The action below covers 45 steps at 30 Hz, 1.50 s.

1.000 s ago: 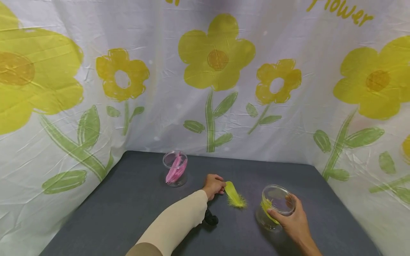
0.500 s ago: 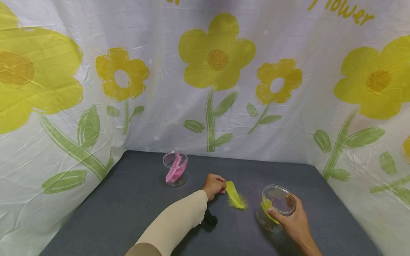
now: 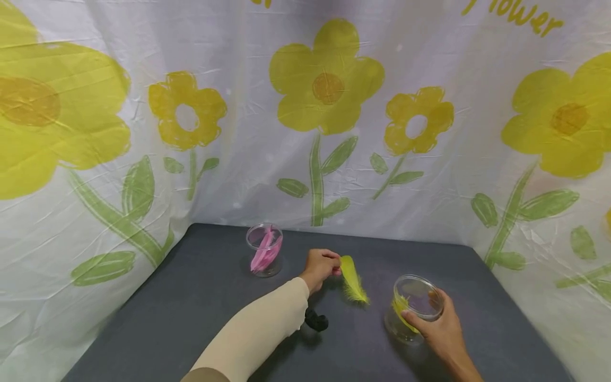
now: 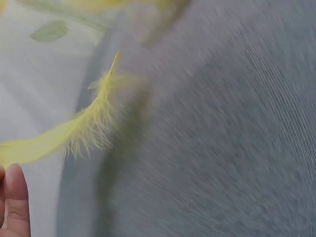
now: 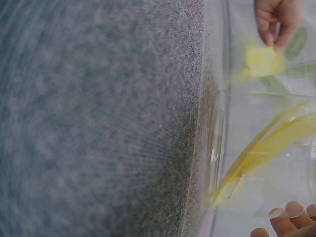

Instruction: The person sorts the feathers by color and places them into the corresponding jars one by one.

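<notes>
My left hand (image 3: 321,268) pinches one end of a yellow feather (image 3: 352,281) over the middle of the table. In the left wrist view the fluffy end of the yellow feather (image 4: 94,111) points away from the fingertips, with its shadow falling on the cloth below. My right hand (image 3: 444,326) grips a clear plastic jar (image 3: 401,330) by its side, thumb across the front. Inside the jar lies yellow plumage; the right wrist view shows these yellow feathers (image 5: 271,143) slanting through the clear wall.
Farther back on the left stands a second clear jar (image 3: 273,269) holding pink feathers (image 3: 265,255). A small black object (image 3: 316,320) sits beside my left forearm, partly hidden by the sleeve. A dark grey cloth covers the table (image 3: 200,297); a flower-printed curtain (image 3: 248,159) surrounds it.
My left hand has risen slightly with the yellow feather, which now hangs from the fingers and has lifted off the table. The right hand keeps its hold on the jar.
</notes>
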Each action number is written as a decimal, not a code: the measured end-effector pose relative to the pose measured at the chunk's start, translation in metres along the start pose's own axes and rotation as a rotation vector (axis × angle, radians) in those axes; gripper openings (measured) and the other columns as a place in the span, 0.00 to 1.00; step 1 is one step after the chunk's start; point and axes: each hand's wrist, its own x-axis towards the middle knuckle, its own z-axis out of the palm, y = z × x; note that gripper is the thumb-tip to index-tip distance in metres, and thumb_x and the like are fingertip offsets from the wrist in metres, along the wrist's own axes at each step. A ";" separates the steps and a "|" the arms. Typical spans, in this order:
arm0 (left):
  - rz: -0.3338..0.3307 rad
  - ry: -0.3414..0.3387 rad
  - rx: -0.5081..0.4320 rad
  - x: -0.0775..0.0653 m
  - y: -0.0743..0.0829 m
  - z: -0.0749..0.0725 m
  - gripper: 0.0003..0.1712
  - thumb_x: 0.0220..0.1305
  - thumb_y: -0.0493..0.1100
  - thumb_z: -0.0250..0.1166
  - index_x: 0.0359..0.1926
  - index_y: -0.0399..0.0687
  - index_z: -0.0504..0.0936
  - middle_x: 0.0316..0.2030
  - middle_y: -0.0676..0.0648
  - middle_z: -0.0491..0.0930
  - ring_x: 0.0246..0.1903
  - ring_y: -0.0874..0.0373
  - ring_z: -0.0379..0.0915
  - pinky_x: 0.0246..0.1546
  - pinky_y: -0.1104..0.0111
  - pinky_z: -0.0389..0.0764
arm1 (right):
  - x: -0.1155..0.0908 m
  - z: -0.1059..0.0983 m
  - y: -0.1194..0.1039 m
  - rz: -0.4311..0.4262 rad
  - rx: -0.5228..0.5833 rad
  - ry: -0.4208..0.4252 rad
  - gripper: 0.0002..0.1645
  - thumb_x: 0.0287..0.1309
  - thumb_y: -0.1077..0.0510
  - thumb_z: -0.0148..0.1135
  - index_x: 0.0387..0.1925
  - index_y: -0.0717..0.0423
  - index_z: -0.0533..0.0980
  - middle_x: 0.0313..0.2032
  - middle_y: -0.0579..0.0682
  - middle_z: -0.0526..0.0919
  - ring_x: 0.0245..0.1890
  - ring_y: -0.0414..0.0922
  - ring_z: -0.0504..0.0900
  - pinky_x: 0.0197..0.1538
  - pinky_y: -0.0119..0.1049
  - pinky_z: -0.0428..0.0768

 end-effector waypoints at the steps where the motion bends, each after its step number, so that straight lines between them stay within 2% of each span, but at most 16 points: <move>1: 0.011 -0.004 -0.021 -0.001 0.004 0.001 0.04 0.57 0.28 0.66 0.35 0.35 0.84 0.32 0.40 0.80 0.25 0.51 0.81 0.41 0.50 0.80 | 0.000 0.000 0.000 -0.004 0.004 0.004 0.66 0.46 0.47 0.77 0.72 0.68 0.44 0.66 0.69 0.59 0.66 0.64 0.57 0.62 0.57 0.60; 3: 0.035 -0.013 -0.064 -0.003 0.014 0.004 0.04 0.57 0.28 0.66 0.35 0.35 0.84 0.32 0.39 0.80 0.26 0.51 0.81 0.42 0.48 0.79 | 0.000 0.000 -0.001 -0.007 0.006 0.008 0.65 0.46 0.48 0.77 0.71 0.68 0.45 0.66 0.69 0.59 0.66 0.64 0.57 0.62 0.57 0.60; 7: 0.077 -0.021 -0.120 -0.010 0.035 0.011 0.05 0.56 0.27 0.67 0.35 0.34 0.84 0.31 0.38 0.80 0.25 0.52 0.81 0.39 0.52 0.81 | 0.000 0.000 -0.002 0.000 -0.001 0.003 0.66 0.46 0.47 0.77 0.72 0.68 0.43 0.66 0.69 0.58 0.66 0.64 0.57 0.61 0.57 0.61; 10: 0.099 -0.026 -0.139 -0.015 0.050 0.015 0.05 0.56 0.27 0.67 0.35 0.35 0.84 0.31 0.38 0.80 0.25 0.52 0.81 0.36 0.56 0.82 | 0.000 -0.001 -0.002 0.003 -0.005 0.003 0.67 0.46 0.46 0.77 0.72 0.68 0.43 0.66 0.68 0.59 0.66 0.64 0.58 0.61 0.57 0.61; 14: 0.120 -0.032 -0.160 -0.024 0.067 0.020 0.05 0.56 0.27 0.67 0.35 0.34 0.84 0.31 0.38 0.80 0.25 0.52 0.81 0.36 0.56 0.82 | 0.002 -0.001 -0.003 0.005 -0.008 0.005 0.67 0.47 0.46 0.76 0.72 0.67 0.43 0.66 0.68 0.59 0.65 0.63 0.58 0.60 0.57 0.62; 23: 0.175 -0.037 -0.190 -0.047 0.092 0.033 0.06 0.56 0.25 0.66 0.36 0.32 0.84 0.29 0.39 0.80 0.23 0.54 0.80 0.38 0.53 0.82 | 0.004 0.000 -0.002 0.043 -0.025 -0.025 0.70 0.47 0.42 0.75 0.73 0.66 0.39 0.68 0.68 0.55 0.67 0.64 0.55 0.60 0.59 0.62; 28: 0.247 -0.013 -0.162 -0.055 0.096 0.045 0.06 0.56 0.26 0.65 0.36 0.32 0.84 0.28 0.41 0.81 0.23 0.53 0.80 0.34 0.57 0.83 | 0.002 0.001 -0.002 0.047 -0.012 -0.023 0.70 0.46 0.43 0.76 0.73 0.66 0.39 0.68 0.68 0.55 0.67 0.63 0.55 0.60 0.59 0.62; 34: 0.346 0.086 -0.031 -0.066 0.094 0.066 0.04 0.57 0.29 0.67 0.33 0.39 0.86 0.24 0.47 0.81 0.23 0.52 0.81 0.27 0.65 0.83 | 0.000 0.001 -0.001 0.045 -0.021 -0.017 0.70 0.46 0.43 0.76 0.73 0.67 0.40 0.67 0.68 0.56 0.67 0.64 0.56 0.61 0.58 0.62; 37: 0.355 0.127 0.003 -0.071 0.090 0.078 0.05 0.57 0.30 0.67 0.32 0.42 0.87 0.23 0.51 0.81 0.23 0.54 0.81 0.25 0.67 0.82 | 0.001 0.001 -0.001 0.054 -0.032 -0.021 0.71 0.46 0.42 0.76 0.73 0.67 0.39 0.67 0.69 0.56 0.66 0.64 0.56 0.61 0.59 0.62; 45: 0.388 0.180 -0.012 -0.082 0.073 0.106 0.07 0.57 0.30 0.66 0.32 0.45 0.87 0.22 0.54 0.81 0.22 0.53 0.81 0.25 0.66 0.82 | 0.001 0.001 -0.004 0.079 -0.025 -0.031 0.74 0.43 0.38 0.75 0.73 0.66 0.38 0.67 0.69 0.56 0.65 0.64 0.58 0.58 0.59 0.65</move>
